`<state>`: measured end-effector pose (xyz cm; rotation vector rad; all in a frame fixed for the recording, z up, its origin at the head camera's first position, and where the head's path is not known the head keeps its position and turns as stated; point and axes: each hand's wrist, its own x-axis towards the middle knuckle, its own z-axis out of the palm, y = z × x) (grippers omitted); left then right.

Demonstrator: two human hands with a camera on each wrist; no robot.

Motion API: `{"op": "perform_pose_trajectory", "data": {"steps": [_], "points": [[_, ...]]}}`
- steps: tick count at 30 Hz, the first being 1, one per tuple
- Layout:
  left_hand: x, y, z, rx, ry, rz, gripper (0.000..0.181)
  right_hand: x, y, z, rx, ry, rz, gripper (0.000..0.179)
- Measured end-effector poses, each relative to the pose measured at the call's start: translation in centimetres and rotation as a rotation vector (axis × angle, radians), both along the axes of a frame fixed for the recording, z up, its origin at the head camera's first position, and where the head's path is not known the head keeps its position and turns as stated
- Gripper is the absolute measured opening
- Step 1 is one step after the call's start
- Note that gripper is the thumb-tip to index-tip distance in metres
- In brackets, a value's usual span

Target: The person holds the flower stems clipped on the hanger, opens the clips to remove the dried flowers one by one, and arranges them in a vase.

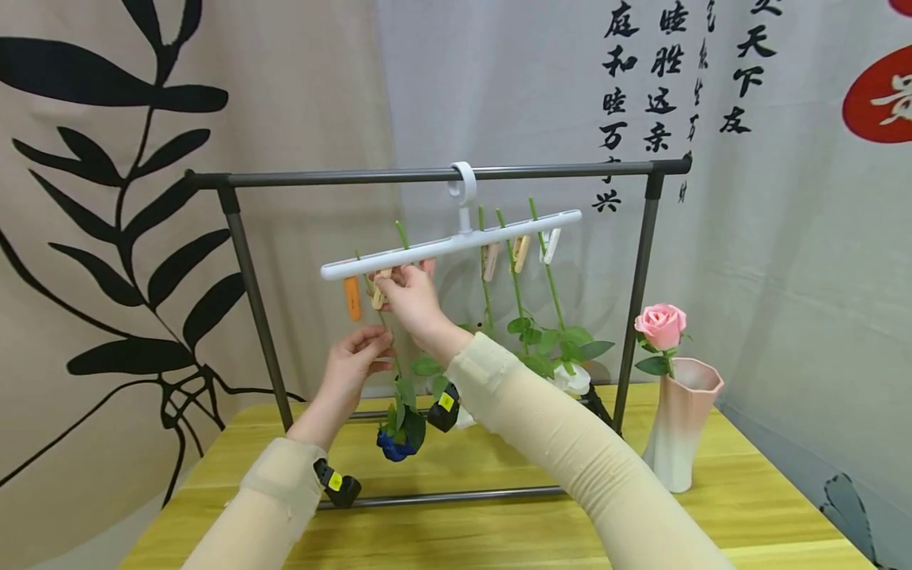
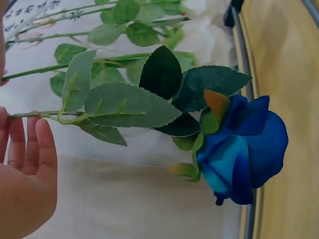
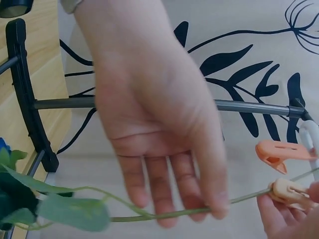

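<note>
A white clip hanger [image 1: 513,231] hangs tilted from the rack's top bar, its left end lower. My right hand [image 1: 416,305] pinches a beige clip [image 1: 378,294] near that end, and the stem runs up through this clip in the right wrist view. Below it, my left hand [image 1: 356,356] holds the same stem [image 3: 184,213] between thumb and fingers. From that stem a blue rose [image 2: 244,144] hangs head down, with green leaves above the bloom. Beside the beige clip is an orange clip [image 3: 284,150]. Part of a pink clip shows behind my right hand.
Several other stems hang from the hanger, one with a white rose [image 1: 570,378]. A dark metal rack [image 1: 641,317] stands on the wooden table [image 1: 463,546]. To its right, a pink-and-white vase [image 1: 684,419] holds a pink rose [image 1: 661,326]. A printed curtain hangs behind.
</note>
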<state>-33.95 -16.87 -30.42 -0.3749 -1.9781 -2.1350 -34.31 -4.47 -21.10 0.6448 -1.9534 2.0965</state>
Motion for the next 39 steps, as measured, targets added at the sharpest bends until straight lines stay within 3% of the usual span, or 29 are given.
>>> {"op": "perform_pose_trajectory", "data": {"steps": [7, 13, 21, 26, 32, 39], "points": [[1.0, -0.6, -2.2, -0.065, -0.092, 0.019, 0.027, -0.1, -0.2, 0.0, 0.0, 0.002, 0.017, 0.023], [1.9, -0.6, -3.3, -0.053, -0.097, -0.022, 0.024, -0.5, 0.5, 0.0, 0.007, -0.004, 0.004, 0.025], [2.7, -0.8, -3.6, -0.036, -0.092, -0.042, 0.02, -0.4, 1.0, 0.1, 0.025, -0.01, 0.02, 0.029], [3.3, -0.9, -3.7, -0.023, -0.103, -0.062, 0.021, 0.1, 1.0, -0.2, 0.085, -0.026, 0.069, 0.043], [3.7, -1.2, -4.0, 0.0, -0.107, -0.083, 0.014, 0.7, 1.4, -1.0, 0.164, -0.073, 0.153, 0.059], [4.4, -1.3, -4.0, 0.002, -0.086, -0.121, 0.011, 1.8, 3.5, -2.7, 0.29, -0.067, 0.2, 0.055]]}}
